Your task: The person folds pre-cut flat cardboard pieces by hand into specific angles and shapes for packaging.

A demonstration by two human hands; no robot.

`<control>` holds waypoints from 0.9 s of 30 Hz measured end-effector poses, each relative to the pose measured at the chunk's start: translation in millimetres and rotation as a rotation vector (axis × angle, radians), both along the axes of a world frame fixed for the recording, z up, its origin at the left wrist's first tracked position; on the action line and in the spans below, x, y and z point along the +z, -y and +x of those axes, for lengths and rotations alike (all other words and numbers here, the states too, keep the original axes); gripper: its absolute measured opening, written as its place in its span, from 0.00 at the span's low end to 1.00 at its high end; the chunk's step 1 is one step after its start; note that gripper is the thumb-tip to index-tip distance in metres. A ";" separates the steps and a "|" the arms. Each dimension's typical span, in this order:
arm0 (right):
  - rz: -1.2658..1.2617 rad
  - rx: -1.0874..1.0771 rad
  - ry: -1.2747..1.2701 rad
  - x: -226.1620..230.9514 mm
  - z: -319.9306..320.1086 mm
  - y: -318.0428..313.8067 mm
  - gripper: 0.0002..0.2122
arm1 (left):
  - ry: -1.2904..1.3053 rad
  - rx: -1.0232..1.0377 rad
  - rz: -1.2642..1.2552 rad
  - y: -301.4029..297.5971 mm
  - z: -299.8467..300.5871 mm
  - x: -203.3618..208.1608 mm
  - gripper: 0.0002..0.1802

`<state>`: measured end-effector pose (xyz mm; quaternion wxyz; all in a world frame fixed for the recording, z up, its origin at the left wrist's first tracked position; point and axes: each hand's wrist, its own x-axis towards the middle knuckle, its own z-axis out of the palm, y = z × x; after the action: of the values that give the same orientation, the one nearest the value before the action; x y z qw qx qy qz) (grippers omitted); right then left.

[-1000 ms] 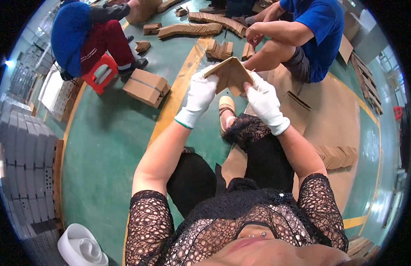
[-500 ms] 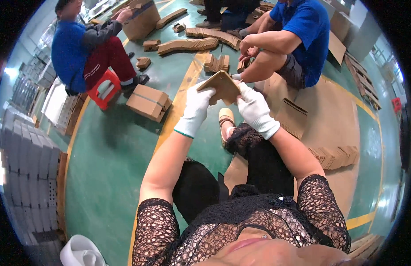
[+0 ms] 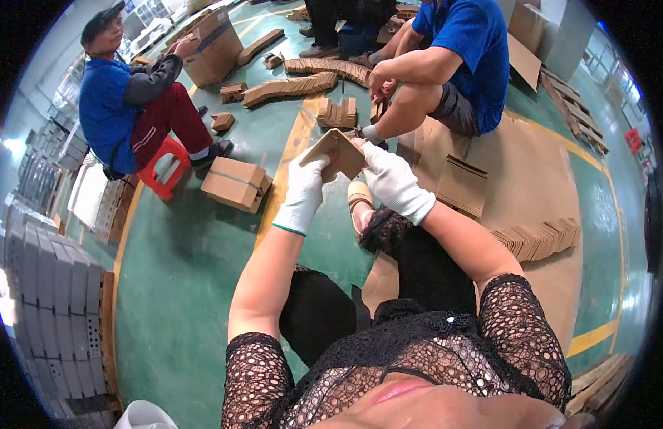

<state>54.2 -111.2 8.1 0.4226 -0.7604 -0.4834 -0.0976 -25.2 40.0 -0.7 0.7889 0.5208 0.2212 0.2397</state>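
On the green floor [image 3: 181, 307], a tall cardboard box [image 3: 215, 56] stands by a seated co-worker [image 3: 106, 107], and a smaller brown box [image 3: 233, 180] with a dark band across it sits nearer; what either holds cannot be made out. Raised in front of the person's knees is a brown cardboard piece [image 3: 348, 161], creased into two angled flaps, with the white-gloved left hand [image 3: 304, 187] and right hand [image 3: 397, 182] each grasping one side of it.
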 end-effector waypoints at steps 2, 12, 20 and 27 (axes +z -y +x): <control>0.017 0.000 0.033 2.0 -0.9 1.8 0.16 | 0.013 0.006 0.121 -9.9 -0.4 -8.9 0.12; -0.430 -0.356 0.232 -6.6 24.0 64.9 0.12 | 0.151 -0.232 0.439 30.1 29.8 -12.6 0.23; -0.818 -0.605 -0.259 -112.5 -11.9 231.8 0.19 | -0.219 -0.466 0.681 12.5 18.1 -28.0 0.28; -0.917 -0.905 -0.434 -171.5 -54.6 324.2 0.17 | -0.216 -0.529 0.556 8.8 18.7 -36.2 0.26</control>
<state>-0.4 -435.3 -163.4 0.0626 -0.9924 -0.0142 0.1049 -6.5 31.1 -36.9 0.6246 0.7756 0.0877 0.0227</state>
